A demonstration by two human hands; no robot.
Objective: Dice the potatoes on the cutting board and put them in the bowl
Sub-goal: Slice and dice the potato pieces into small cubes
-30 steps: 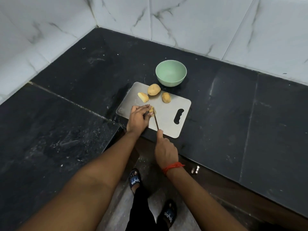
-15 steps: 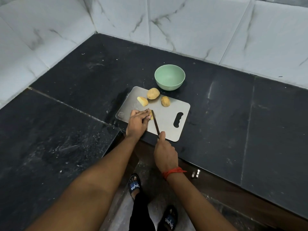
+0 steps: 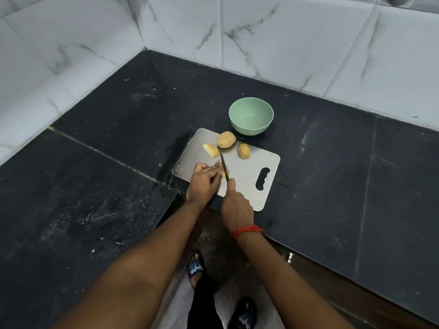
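Knife (image 3: 224,165) is gripped in R hand (image 3: 236,205), blade against potato piece (image 3: 226,172) pressed flat-fingered by L hand (image 3: 204,179), w/ bowl (image 3: 249,128) at 12 o'clock of board (image 3: 247,184).

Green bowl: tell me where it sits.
Head view: the green bowl stands on the black counter just beyond the cutting board's far edge, slightly right of centre, nearest the larger whole potato.

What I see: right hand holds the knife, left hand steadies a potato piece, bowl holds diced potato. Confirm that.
Wrong on the bowl: the head view shows it empty. The right hand holds the knife and the left hand steadies a potato piece.
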